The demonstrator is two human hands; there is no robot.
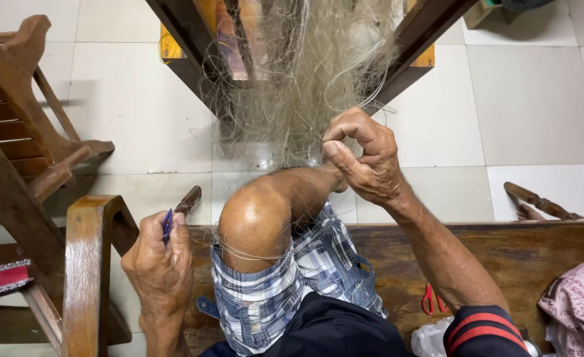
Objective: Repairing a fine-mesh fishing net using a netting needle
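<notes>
Seen from above, a seated person's right hand (pixel 364 158) pinches strands of a tangled pale monofilament fishing net (pixel 305 73) hanging at twelve o'clock. The left hand (pixel 159 254), at eight o'clock, grips a slim blue netting needle (pixel 167 226). Much of the net looks unworked.

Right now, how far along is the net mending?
Done: cannot tell; no finished stretch stands out. In hand: the right hand pinches a strand of the fishing net, while the left hand grips a blue netting needle. Left: a large tangled bundle hangs from the wooden frame.
</notes>
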